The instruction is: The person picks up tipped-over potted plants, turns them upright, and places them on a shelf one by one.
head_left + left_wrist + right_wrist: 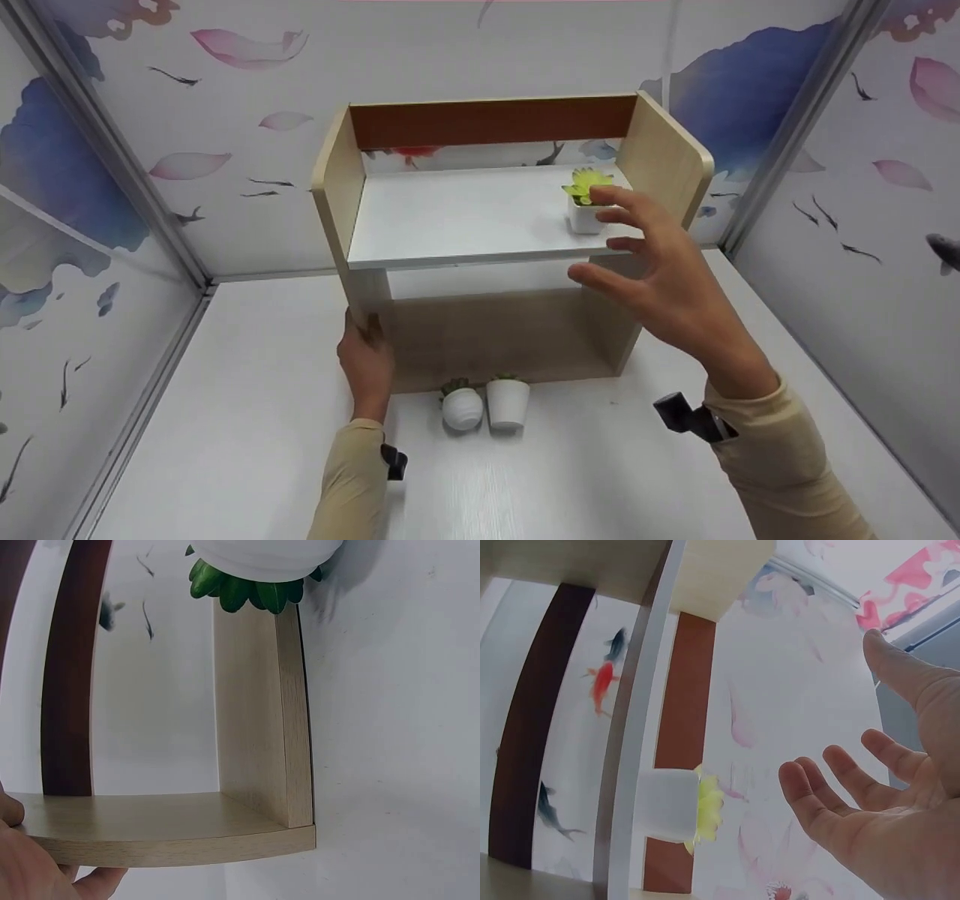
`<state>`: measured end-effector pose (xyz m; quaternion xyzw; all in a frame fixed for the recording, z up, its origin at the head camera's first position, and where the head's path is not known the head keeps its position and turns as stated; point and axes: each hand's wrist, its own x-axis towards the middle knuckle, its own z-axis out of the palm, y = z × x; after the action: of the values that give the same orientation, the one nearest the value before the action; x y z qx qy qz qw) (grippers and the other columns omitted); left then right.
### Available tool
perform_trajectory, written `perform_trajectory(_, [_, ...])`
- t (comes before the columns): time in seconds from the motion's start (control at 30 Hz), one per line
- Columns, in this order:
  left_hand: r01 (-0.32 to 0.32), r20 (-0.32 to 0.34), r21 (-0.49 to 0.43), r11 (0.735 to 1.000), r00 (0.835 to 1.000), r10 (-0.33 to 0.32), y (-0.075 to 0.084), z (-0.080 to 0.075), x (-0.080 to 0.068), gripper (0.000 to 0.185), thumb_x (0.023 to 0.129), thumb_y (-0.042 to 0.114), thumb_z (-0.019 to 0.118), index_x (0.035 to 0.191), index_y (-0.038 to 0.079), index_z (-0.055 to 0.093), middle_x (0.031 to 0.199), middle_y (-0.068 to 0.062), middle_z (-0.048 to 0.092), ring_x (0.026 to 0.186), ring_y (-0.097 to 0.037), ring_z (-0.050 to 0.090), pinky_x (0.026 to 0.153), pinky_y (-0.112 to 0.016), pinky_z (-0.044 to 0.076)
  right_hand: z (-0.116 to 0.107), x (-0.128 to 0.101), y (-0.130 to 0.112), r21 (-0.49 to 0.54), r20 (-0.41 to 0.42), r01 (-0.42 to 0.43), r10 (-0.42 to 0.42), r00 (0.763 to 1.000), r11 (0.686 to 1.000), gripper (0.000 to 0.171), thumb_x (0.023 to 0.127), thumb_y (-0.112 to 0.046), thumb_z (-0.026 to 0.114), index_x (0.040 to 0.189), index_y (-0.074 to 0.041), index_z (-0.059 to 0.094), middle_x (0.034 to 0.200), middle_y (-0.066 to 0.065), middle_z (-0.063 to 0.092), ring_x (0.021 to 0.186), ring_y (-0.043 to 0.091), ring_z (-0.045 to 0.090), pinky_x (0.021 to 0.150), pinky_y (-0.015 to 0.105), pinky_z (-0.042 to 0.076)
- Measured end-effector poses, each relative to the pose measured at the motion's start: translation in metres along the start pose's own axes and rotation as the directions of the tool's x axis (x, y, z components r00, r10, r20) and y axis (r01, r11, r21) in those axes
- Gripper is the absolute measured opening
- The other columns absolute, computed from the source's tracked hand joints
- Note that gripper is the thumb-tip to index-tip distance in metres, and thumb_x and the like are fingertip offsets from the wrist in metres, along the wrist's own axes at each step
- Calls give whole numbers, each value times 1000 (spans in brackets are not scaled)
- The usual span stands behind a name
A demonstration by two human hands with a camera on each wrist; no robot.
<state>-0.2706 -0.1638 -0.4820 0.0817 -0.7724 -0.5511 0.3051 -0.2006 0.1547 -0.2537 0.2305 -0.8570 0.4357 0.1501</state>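
Note:
A small two-tier wooden shelf [450, 217] stands on the white table. My left hand [367, 364] grips the edge of its left side panel [180, 847], with the thumb on the inner face and fingers on the outer one. On the upper board, towards the right, sits a yellow-green succulent in a square white pot [585, 217]. My right hand [667, 285] hovers in front of that pot, fingers spread and loosely bent. In the right wrist view, a gap separates the hand from the succulent [710, 810], and nothing lies between the fingers.
In front of the shelf, a round ribbed white pot [462, 409] and a tapered white pot [508, 403] lie side by side, green plants towards the shelf. Printed wall panels [465, 52] enclose the table behind and at both sides.

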Motion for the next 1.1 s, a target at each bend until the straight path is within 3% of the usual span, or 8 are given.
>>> perform_trajectory(0.4, [-13, -3, -27, 1000, 1000, 13, 0, 4, 3, 41, 110, 14, 48, 148, 0, 46, 144, -23, 58, 132, -34, 58, 104, -52, 50, 20, -20, 14, 1, 12, -5, 5, 1000, 1000, 76, 86, -13, 85, 150, -13, 45, 151, -1, 49, 134, 19, 53, 105, 34, 50])
perform_trajectory(0.63, [6, 0, -18, 1000, 1000, -6, -1, 2, 2, 42, 110, 15, 48, 149, 0, 46, 147, -22, 55, 136, -34, 54, 108, -51, 48, 40, -24, 35, 48, 36, -28, 26, 999, 998, 75, 86, -14, 85, 150, -10, 46, 150, 2, 49, 133, 22, 54, 106, 44, 50])
perform_trajectory(1.1, [1, -6, -22, 1000, 1000, -2, -4, 0, 1, 40, 110, 15, 48, 147, 0, 47, 144, -22, 58, 134, -33, 56, 107, -51, 48, 85, -27, 76, 108, 92, -121, 111, 990, 987, 67, 89, -17, 82, 147, -10, 49, 149, 7, 51, 133, 27, 54, 107, 49, 49])
